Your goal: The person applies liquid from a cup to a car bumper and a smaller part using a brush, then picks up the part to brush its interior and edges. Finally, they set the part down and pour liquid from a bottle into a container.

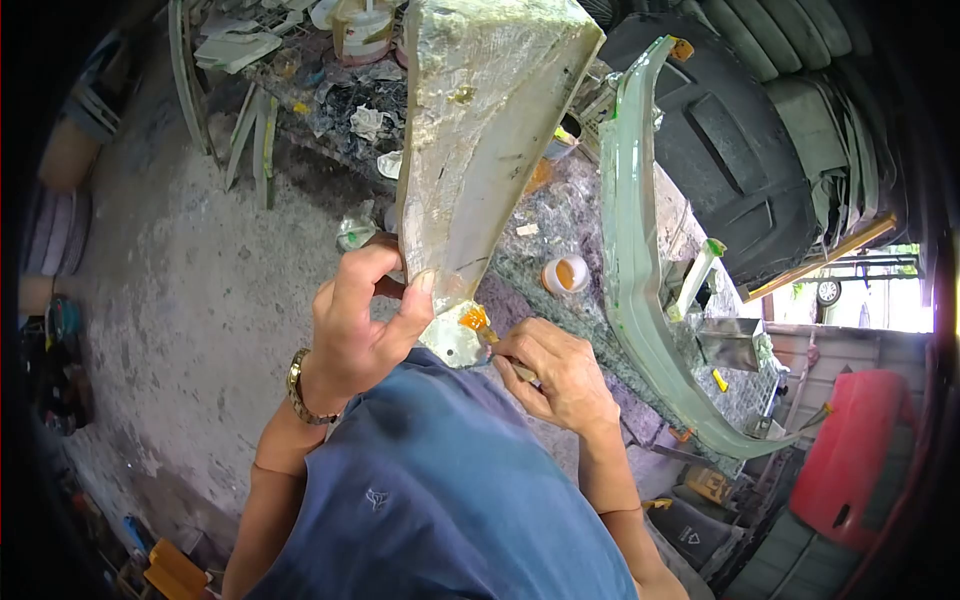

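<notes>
My left hand (365,315) grips the narrow near end of a long pale fibreglass panel (480,130), thumb on its face, holding it upright and tilted away from me. A watch sits on that wrist. My right hand (555,375) pinches a small brush (487,330) whose orange, resin-wet bristles touch the panel's lower tip, next to my left thumb. My blue shirt hides what lies below the hands.
A cluttered, resin-stained workbench (560,215) carries a small cup of orange liquid (565,273), a white tub (362,30) and scraps. A pale green bumper (630,250) lies beside black car parts (740,150). A red part (860,460) stands at right. Bare concrete floor (190,290) spreads at left.
</notes>
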Available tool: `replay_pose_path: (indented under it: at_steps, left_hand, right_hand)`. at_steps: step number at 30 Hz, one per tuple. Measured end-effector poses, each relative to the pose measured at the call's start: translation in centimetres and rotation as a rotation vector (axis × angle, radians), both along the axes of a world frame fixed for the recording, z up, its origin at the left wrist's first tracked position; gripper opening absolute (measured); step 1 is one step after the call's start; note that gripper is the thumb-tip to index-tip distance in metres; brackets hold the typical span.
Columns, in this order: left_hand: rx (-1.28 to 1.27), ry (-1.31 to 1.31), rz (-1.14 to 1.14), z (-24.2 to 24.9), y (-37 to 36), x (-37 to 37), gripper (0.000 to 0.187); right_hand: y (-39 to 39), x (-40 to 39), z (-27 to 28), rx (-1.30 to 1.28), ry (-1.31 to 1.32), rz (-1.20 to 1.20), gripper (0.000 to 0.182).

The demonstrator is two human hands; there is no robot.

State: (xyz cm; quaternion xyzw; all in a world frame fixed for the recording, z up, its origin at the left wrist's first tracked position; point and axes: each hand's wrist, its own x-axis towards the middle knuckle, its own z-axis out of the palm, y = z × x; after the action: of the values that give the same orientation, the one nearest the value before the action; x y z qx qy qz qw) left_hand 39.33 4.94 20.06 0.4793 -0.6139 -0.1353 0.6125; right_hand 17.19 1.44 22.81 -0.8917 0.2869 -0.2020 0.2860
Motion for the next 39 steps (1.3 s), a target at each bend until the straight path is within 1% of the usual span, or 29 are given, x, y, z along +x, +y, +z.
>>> replay_pose_path:
  at_steps: [4,6,8,11,12,15,25,27,28,29,31,32,33,35,36,38,39]
  left_hand:
    - [0.025,0.0,-0.005,0.0,-0.2,0.1,0.031]
    - [0.013,0.044,-0.017,0.1,-0.5,0.1,0.031]
    - [0.028,0.053,-0.017,0.3,-0.5,0.2,0.03]
    - [0.053,0.095,-0.029,0.3,-0.5,0.0,0.029]
    - [0.064,0.127,-0.036,0.3,-0.5,-0.1,0.029]
    - [0.05,0.098,-0.039,0.4,-0.5,0.1,0.029]
    - [0.052,0.077,-0.026,0.3,-0.6,0.1,0.03]
    - [0.035,0.063,-0.022,0.4,-0.7,0.1,0.029]
    - [0.033,0.062,-0.02,0.4,-0.7,0.1,0.029]
    - [0.033,0.069,-0.029,0.5,-0.7,0.0,0.029]
    - [0.032,0.074,-0.04,0.5,-0.7,0.0,0.029]
    - [0.031,0.072,-0.041,0.4,-0.7,-0.1,0.029]
    - [0.03,0.071,-0.044,0.4,-0.7,-0.2,0.029]
    - [0.029,0.073,-0.046,0.5,-0.7,-0.4,0.029]
    - [0.029,0.076,-0.045,0.5,-0.7,-0.4,0.029]
    - [0.029,0.07,-0.052,0.6,-0.5,-0.4,0.029]
    - [0.027,0.065,-0.058,0.7,-0.5,-0.4,0.029]
  right_hand:
    - [0.1,-0.8,0.3,0.021,0.031,-0.021,0.01]
    - [0.1,-1.3,0.6,0.036,0.045,-0.035,0.01]
    - [0.0,-1.6,0.8,0.029,-0.103,-0.104,0.01]
    - [-0.1,-1.2,0.4,0.008,-0.149,-0.105,0.009]
    - [-0.3,-0.9,0.1,0.013,-0.129,-0.085,0.008]
    - [-0.4,-0.9,-0.8,0.062,-0.072,-0.032,0.011]
    - [0.0,-2.5,0.7,0.04,0.029,0.013,0.006]
    - [-0.2,-3.4,1.1,0.122,-0.036,-0.04,0.007]
    - [-0.3,-3.6,1.5,0.149,-0.114,-0.102,0.006]
    - [-0.4,-3.9,1.5,0.147,-0.115,-0.1,0.006]
    - [-0.4,-4.3,1.4,0.257,-0.227,-0.252,0.004]
    - [-0.5,-4.2,0.8,0.254,-0.282,-0.268,0.001]
    - [-0.5,-4.0,0.6,0.252,-0.284,-0.271,0.001]
    - [-0.5,-3.3,0.1,0.447,-0.338,-0.372,0.002]
    - [-0.7,-3.0,-0.4,0.447,-0.34,-0.372,0.002]
    - [-1.1,-2.7,-2.0,0.662,-0.412,-0.431,0.003]
    - [-1.3,-2.6,-2.8,0.662,-0.413,-0.43,0.003]
